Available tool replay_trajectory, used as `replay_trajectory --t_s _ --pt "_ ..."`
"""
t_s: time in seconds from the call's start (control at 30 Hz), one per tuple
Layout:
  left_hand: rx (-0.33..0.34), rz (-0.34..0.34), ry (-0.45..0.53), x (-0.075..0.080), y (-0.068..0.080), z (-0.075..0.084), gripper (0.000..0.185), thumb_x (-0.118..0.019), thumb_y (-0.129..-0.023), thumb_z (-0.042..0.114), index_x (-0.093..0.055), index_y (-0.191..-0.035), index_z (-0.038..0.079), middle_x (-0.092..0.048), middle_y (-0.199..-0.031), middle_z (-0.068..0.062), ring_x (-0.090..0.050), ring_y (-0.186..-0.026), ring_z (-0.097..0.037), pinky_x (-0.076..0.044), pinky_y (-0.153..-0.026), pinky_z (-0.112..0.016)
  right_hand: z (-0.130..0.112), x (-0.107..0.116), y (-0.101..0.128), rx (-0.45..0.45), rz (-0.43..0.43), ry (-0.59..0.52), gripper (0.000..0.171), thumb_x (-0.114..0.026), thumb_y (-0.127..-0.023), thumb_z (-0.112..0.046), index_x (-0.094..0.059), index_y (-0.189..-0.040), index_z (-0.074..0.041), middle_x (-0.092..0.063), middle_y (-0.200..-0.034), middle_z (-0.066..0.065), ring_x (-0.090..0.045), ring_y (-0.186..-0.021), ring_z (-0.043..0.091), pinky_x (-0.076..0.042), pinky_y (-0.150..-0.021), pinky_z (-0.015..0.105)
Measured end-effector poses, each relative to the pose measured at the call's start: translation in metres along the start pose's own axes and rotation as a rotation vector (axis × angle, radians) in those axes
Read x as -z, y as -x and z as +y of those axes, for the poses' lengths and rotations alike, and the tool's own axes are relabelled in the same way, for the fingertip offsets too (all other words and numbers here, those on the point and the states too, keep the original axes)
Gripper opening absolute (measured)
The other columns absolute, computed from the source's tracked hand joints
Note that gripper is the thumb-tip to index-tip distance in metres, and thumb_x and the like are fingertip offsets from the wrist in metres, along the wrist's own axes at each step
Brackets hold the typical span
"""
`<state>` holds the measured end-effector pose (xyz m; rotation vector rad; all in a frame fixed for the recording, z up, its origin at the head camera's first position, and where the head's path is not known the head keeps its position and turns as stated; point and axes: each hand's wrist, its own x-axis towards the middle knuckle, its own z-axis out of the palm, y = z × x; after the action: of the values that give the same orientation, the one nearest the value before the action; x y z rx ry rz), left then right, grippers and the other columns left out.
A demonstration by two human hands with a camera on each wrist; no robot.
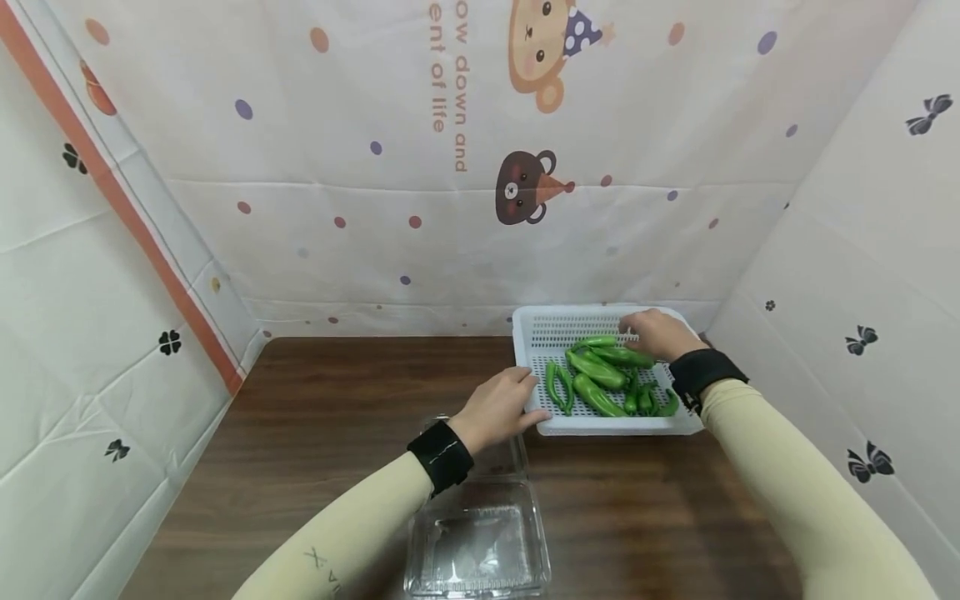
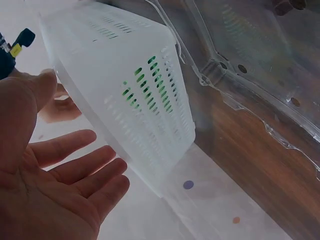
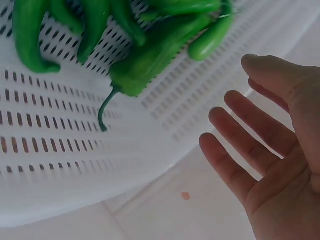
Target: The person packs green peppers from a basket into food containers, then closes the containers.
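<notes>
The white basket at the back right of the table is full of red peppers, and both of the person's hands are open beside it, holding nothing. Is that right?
Not quite: the peppers are green, not red, as the head view and the right wrist view both show. The rest holds: the white basket sits at the back right of the table, and the left hand and right hand are open beside it, holding nothing.

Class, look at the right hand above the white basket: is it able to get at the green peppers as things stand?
Probably yes: the right hand is open over the basket, and nothing covers the peppers.
</notes>
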<state>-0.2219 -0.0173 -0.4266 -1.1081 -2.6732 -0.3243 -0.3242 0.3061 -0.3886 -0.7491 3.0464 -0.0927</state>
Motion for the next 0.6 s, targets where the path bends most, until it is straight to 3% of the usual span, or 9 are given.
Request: replay_trajectory --t_s 0.17,0.4,0.6 --pt "0.010 -0.002 0.042 0.000 -0.001 -0.002 0.048 -0.071 -0.096 0.048 -0.067 -0.117 0.006 -0.064 -0.107 -0.004 -0.057 -0.090 -0.013 -0.052 -0.078 -0.027 0.007 -0.006 -0.011 -0.030 -0.084 -0.002 0.023 -0.076 -0.091 -0.003 -0.072 -0.113 0.003 -0.070 -0.106 0.022 -0.066 -0.094 0.039 -0.057 -0.076 0.051" --pt "0.018 -0.012 0.068 -0.003 0.002 -0.002 0.050 -0.070 -0.096 0.050 -0.067 -0.121 0.007 -0.064 -0.114 -0.004 -0.058 -0.091 -0.011 -0.052 -0.078 -0.025 0.017 -0.023 -0.015 -0.072 -0.195 -0.003 0.025 -0.076 -0.090 -0.001 -0.072 -0.114 0.005 -0.070 -0.110 0.025 -0.065 -0.101 0.043 -0.057 -0.082 0.054" --pt "0.034 0.001 0.046 -0.004 0.004 -0.003 0.052 -0.069 -0.096 0.051 -0.067 -0.121 0.006 -0.065 -0.119 -0.007 -0.062 -0.093 -0.013 -0.054 -0.080 -0.027 0.022 -0.037 -0.019 -0.089 -0.218 0.001 0.030 -0.077 -0.086 0.004 -0.072 -0.115 0.005 -0.069 -0.114 0.027 -0.063 -0.107 0.048 -0.056 -0.083 0.057"
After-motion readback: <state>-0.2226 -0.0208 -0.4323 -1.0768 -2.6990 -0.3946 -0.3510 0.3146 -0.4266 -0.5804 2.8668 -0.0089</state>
